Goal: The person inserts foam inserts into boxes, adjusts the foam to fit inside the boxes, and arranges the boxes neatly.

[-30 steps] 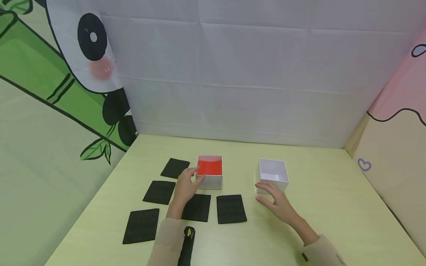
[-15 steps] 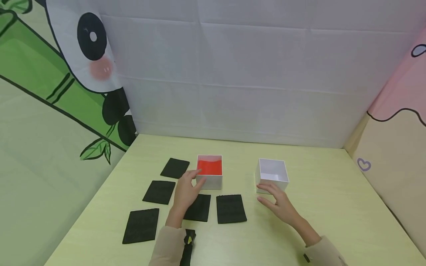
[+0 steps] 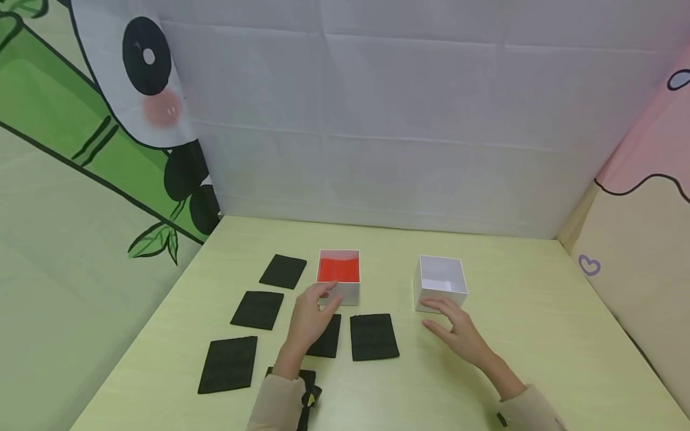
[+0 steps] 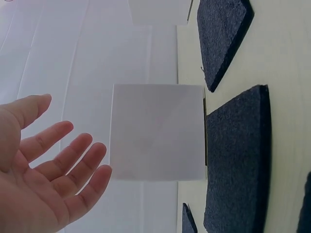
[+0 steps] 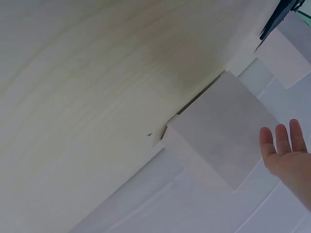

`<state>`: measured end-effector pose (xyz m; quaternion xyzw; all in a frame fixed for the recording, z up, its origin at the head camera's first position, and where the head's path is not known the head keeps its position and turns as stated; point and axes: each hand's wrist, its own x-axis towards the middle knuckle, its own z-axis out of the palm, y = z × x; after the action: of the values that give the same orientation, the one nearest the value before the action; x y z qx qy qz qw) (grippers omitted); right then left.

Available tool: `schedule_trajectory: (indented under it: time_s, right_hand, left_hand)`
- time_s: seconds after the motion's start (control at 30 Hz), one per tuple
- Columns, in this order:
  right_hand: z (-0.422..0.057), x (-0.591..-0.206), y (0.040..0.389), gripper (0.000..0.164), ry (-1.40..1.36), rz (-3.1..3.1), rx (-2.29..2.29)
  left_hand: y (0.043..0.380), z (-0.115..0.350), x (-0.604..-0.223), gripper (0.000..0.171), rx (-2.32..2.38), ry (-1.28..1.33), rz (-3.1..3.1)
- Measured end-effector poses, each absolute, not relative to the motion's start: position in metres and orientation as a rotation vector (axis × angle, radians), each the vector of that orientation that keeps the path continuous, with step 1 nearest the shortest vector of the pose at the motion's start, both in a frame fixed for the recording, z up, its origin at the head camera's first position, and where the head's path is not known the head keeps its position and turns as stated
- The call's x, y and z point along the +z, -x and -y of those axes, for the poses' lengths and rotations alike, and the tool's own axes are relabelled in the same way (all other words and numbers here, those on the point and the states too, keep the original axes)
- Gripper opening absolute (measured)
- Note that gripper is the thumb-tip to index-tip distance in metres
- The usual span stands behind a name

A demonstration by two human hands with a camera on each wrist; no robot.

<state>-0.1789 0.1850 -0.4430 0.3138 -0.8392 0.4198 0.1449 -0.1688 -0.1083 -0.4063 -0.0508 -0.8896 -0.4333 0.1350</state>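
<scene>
My left hand (image 3: 311,320) hovers in front of the left white box (image 3: 350,294), fingers spread and loosely bent, holding nothing. A flat red piece (image 3: 338,270) lies inside that box. In the left wrist view the same box (image 4: 158,133) shows its plain front wall, with the fingers apart from it. My right hand (image 3: 458,334), also holding nothing, is near the front of the right white box (image 3: 459,299), its fingers relaxed. The right wrist view shows that box (image 5: 221,128) beside the fingers. Nothing shows inside the right box.
Several black square pads lie on the pale wooden table (image 3: 517,287): a back one (image 3: 283,271), a left one (image 3: 227,364), and one (image 3: 375,337) between the boxes toward the front. Another pad (image 3: 330,341) is partly behind the left hand. A white cloth backdrop (image 3: 377,131) stands behind.
My left hand has drawn back from the left box's rim, moving slightly right and nearer to me. My right hand has shifted a little to the right. Boxes and pads stay put.
</scene>
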Motion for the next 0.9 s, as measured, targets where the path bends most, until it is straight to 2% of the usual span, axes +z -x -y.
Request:
schedule_trajectory:
  time_s: [0.57,0.9]
  right_hand:
    - [-0.201,-0.443,0.181,0.038,-0.833,2.382,1.123]
    - [-0.200,-0.414,0.173,0.037,-0.808,2.322,1.131]
  left_hand:
    - [0.164,0.104,-0.410,0.032,-1.276,0.174,2.617]
    - [0.163,0.104,-0.410,0.032,-1.285,0.179,2.615]
